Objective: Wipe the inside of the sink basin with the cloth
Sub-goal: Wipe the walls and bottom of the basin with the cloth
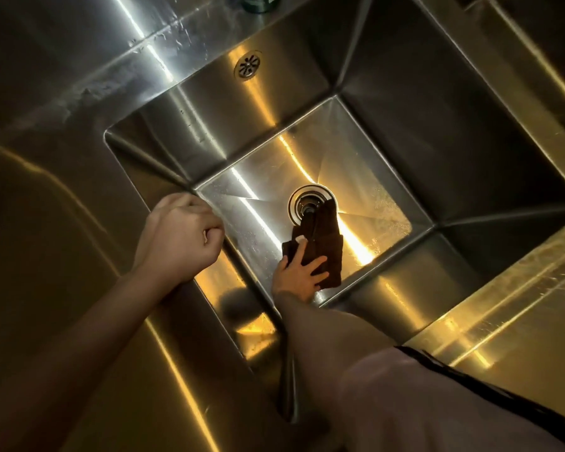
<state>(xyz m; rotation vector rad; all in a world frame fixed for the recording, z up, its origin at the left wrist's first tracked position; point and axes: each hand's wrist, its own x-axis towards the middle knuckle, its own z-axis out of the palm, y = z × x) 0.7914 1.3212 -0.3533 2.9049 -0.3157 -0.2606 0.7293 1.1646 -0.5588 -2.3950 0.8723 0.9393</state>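
Note:
A deep stainless steel sink basin [437, 132] fills the view, with a round drain [309, 203] in its floor. A dark brown folded cloth [327, 243] lies flat on the basin floor, its far corner reaching the drain's edge. My right hand [299, 272] presses down on the cloth's near part with spread, straight fingers. My left hand [180, 236] hangs over the sink's left rim with its fingers curled into a fist, holding nothing.
An overflow grate [248, 65] sits in the far basin wall. A dark green bottle [258, 2] stands on the steel counter [46, 93] behind the sink. The counter surrounds the basin on all sides.

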